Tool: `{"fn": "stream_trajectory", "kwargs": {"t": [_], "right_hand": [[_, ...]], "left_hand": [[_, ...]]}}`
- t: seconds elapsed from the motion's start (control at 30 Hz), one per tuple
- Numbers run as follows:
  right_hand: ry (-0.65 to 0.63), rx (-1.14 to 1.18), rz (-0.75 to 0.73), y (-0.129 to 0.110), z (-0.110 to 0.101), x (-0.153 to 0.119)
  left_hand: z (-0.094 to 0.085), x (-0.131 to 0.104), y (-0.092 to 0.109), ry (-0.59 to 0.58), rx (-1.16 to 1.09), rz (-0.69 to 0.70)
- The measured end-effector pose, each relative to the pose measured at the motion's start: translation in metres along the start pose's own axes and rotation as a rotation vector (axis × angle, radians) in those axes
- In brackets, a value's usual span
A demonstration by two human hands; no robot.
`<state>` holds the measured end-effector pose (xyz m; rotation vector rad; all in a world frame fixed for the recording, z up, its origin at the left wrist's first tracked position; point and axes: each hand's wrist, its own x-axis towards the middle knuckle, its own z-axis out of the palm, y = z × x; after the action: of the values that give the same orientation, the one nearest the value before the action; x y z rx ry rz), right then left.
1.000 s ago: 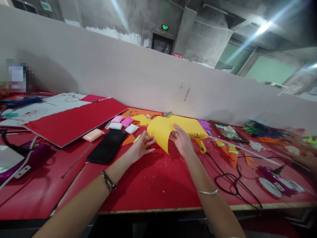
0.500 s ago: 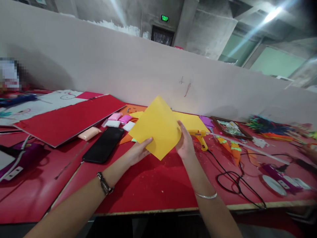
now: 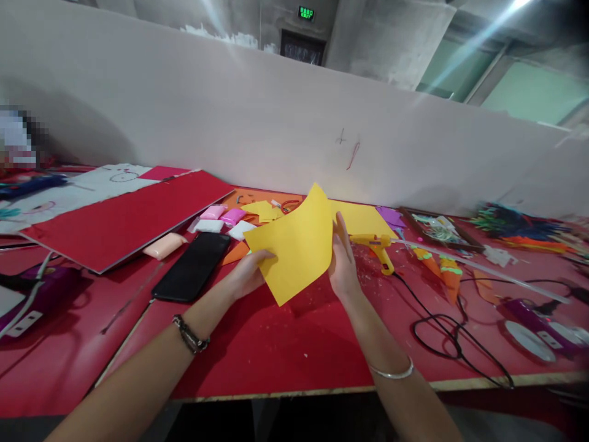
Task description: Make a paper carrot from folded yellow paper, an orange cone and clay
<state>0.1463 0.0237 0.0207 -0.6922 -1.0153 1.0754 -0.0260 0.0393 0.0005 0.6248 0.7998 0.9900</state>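
Note:
A square sheet of yellow paper (image 3: 297,248) is held up over the table, bowed, one corner pointing up. My left hand (image 3: 251,273) pinches its left side, thumb on the front face and the other fingers hidden behind. At the right edge, my right hand (image 3: 343,264) has its fingers stretched upward, touching the curved edge rather than wrapping it. Beyond that hand lie another yellow sheet (image 3: 361,216) and a yellow glue gun (image 3: 378,248) with a long clear glue stick in it.
Left of my hands are a black phone (image 3: 192,267), small clay packets (image 3: 232,217) and a red board (image 3: 133,218). To the right lie orange carrot shapes (image 3: 448,276), a black cord (image 3: 442,337), a purple power strip (image 3: 543,322) and a tray (image 3: 469,245). A wall stands behind.
The yellow sheet has turned and bent, its upper corner shifting right and its lower corner left. My right hand's fingers have straightened and loosened at its edge. The view has shifted slightly.

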Motion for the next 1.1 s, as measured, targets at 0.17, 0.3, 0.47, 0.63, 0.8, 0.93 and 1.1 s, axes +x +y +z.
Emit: {"fn": "stream_trajectory", "kwargs": {"t": [0.17,0.3,0.47,0.63,0.8,0.93,1.1], "right_hand": [[-0.136,-0.35,-0.093,0.0,0.0,-0.003],[-0.305,-0.59,-0.113,0.009,0.002,-0.006],[-0.43,-0.641,-0.088,0.019,0.01,-0.016],[-0.4,-0.541,-0.015,0.019,0.013,-0.016],[-0.129,-0.108,0.119,0.022,0.003,-0.007],[-0.211,-0.056,0.325,0.025,0.0,-0.008],[-0.086,-0.061,0.388,0.031,0.003,-0.011]], "left_hand": [[-0.007,-0.001,0.009,-0.044,0.012,-0.041],[-0.007,-0.002,0.008,-0.122,-0.014,0.034],[-0.009,-0.001,0.001,-0.119,0.175,0.134],[-0.007,0.002,-0.003,-0.032,0.298,0.192],[-0.003,-0.001,-0.006,0.007,0.38,0.175],[-0.001,-0.002,-0.01,-0.001,0.433,0.136],[-0.001,-0.002,-0.013,-0.012,0.455,0.132]]}}
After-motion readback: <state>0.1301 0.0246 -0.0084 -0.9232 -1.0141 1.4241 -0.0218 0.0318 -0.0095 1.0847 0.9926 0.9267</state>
